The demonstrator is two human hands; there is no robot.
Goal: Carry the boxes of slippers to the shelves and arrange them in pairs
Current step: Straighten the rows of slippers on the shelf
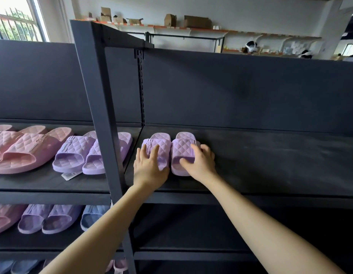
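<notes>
The fingers [154,150] of the left hand [149,167] lie straight and a little spread, flat on the quilted strap of the left slipper [165,146], pressing on it without curling round it. The right hand [199,163] grips the right slipper [181,149]: its thumb [184,161] sits at the mouth of the strap and the other fingers curl over the strap's outer side. The two pale purple slippers stand side by side, touching, toes toward the back panel, on the dark shelf [270,159] at its left end. Both bare forearms reach up to them from below.

Just left of the left hand a dark upright post [98,115] rises across the front of the shelving, and the left forearm passes in front of its lower part. Behind the post sits another purple pair [72,153], its right slipper partly hidden by the post, with a small white tag [69,176] lying at its front edge. Further left are pink slippers [23,153], overlapping one another.

On the shelf below there are more pink, purple [47,218] and blue slippers [92,214], and at the bottom edge of the view blue and pink ones again. Beyond the top of the shelving, cardboard boxes [197,21] stand on a wall shelf, and a barred window [17,22] shows at the upper left.
</notes>
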